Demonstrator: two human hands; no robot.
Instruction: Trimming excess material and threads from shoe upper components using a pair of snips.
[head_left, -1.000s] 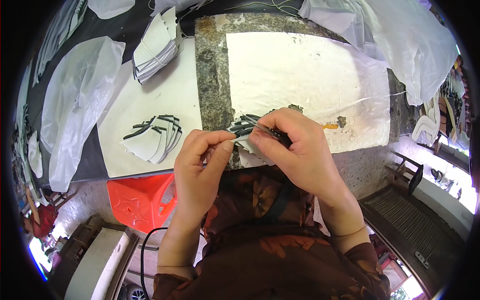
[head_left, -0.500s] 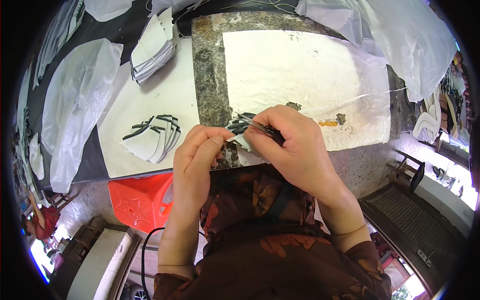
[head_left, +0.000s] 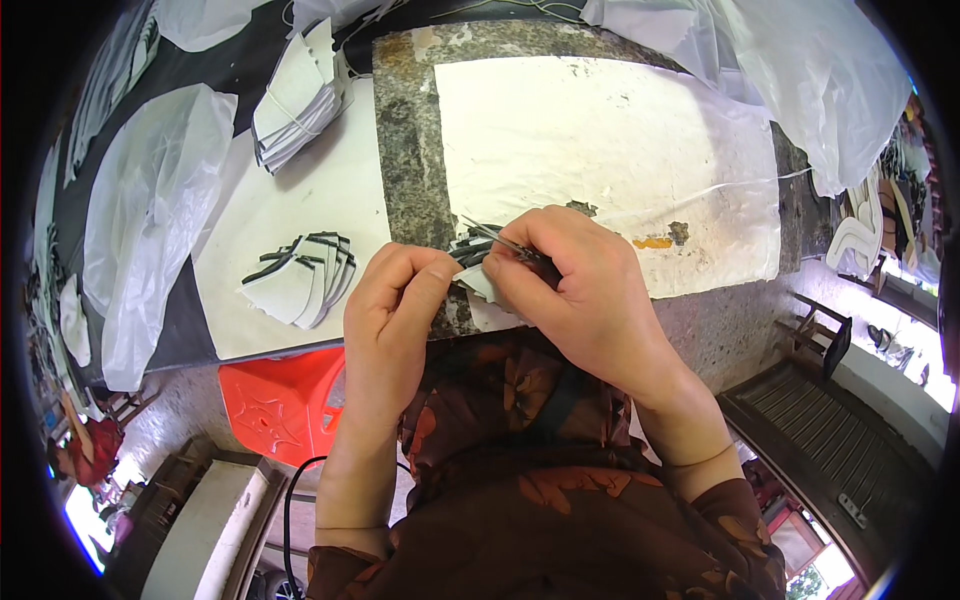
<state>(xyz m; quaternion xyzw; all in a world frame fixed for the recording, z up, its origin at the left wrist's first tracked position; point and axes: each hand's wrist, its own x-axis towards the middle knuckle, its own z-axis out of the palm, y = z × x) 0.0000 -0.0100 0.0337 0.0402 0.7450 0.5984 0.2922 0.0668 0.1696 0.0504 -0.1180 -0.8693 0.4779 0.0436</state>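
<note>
Both hands meet at the near edge of the worktop. My left hand (head_left: 396,302) is closed, thumb and forefinger pinching the edge of a white piece with dark edging (head_left: 474,279). In my right hand (head_left: 578,282) is a slim, pointed metal tool (head_left: 497,236), its tip aimed up and left; scissors or tweezers, I cannot tell which. More dark-edged pieces lie under the fingers, partly hidden. To the left, a fanned stack of white pieces with black edges (head_left: 300,282) rests on a white sheet (head_left: 225,325).
A tied bundle of white pieces (head_left: 295,105) stands at the far left. Clear plastic bags (head_left: 160,215) lie at the left and hang at the far right. A worn white sheet (head_left: 600,150) covers the mottled board (head_left: 408,150). Below the table edge is a red plastic stool (head_left: 280,400).
The whole view has shifted slightly. Both hands stay together at the board's near edge, and the metal tool in the right hand has tilted a little, its tip higher and further left.
</note>
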